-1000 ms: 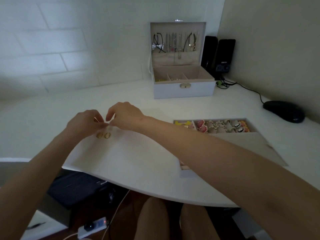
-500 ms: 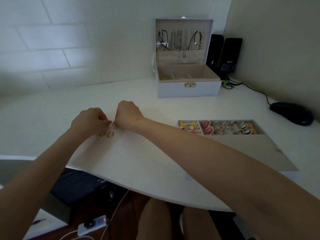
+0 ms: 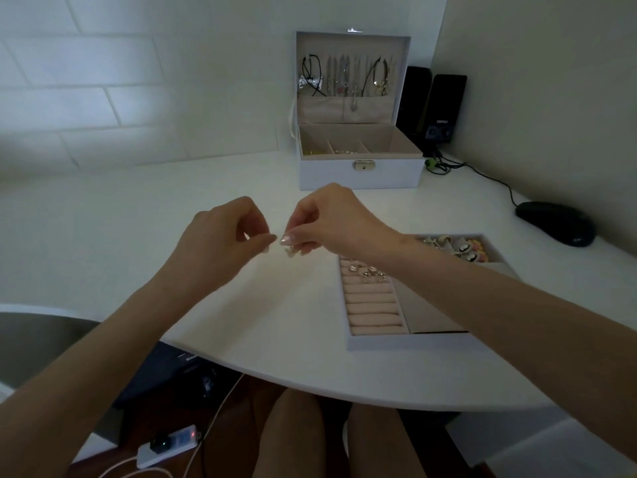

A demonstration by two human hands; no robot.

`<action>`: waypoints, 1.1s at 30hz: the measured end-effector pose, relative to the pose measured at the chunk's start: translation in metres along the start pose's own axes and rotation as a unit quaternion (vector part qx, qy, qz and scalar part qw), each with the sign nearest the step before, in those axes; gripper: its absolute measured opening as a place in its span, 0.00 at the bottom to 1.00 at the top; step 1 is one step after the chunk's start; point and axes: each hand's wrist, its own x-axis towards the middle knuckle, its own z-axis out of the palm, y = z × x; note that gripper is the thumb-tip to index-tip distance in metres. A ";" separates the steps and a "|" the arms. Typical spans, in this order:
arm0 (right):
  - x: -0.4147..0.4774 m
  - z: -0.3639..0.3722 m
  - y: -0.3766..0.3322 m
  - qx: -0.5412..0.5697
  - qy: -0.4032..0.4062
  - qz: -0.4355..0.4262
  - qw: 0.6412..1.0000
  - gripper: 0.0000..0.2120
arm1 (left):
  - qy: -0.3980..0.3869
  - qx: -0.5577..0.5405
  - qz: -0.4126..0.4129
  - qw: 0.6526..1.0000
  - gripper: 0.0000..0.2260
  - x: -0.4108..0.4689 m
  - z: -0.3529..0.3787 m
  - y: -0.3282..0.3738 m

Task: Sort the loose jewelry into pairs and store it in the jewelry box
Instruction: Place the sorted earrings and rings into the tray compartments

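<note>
Left grip (image 3: 220, 236) and right grip (image 3: 331, 222) have risen off the worktop (image 3: 120, 243), together pinching apparently the paired earrings (image 3: 289, 252); storage follows.

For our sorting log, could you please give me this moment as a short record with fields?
left hand: above the desk, fingertips pinched; contents too small to tell
right hand: above the desk, fingers pinch a small jewelry piece
jewelry box: open at the desk's back, necklaces hanging in its lid
tray: on the desk at right, rings on its rolls, earrings in far compartments
mouse: far right, apart from the tray
</note>
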 end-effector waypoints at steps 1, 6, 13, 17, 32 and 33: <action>-0.009 -0.008 0.002 -0.001 -0.002 0.004 1.000 0.04 | -0.002 -0.013 0.009 1.000 0.05 -0.003 0.002 0.007; -0.047 -0.038 0.017 -0.032 -0.004 0.034 0.999 0.04 | -0.047 -0.052 0.034 0.997 0.05 -0.012 0.016 0.038; -0.075 -0.053 0.031 -0.045 0.005 0.071 0.996 0.06 | -0.116 -0.092 0.040 0.988 0.05 -0.016 0.037 0.060; -0.080 -0.051 0.034 -0.054 -0.004 0.081 0.995 0.08 | -0.138 -0.091 0.050 0.985 0.03 -0.017 0.043 0.065; -0.070 -0.045 0.040 -0.095 -0.013 0.100 0.990 0.04 | -0.169 -0.070 0.029 0.983 0.05 -0.008 0.046 0.062; -0.070 -0.045 0.040 -0.097 -0.014 0.101 0.990 0.04 | -0.176 -0.077 0.031 0.981 0.04 -0.007 0.046 0.061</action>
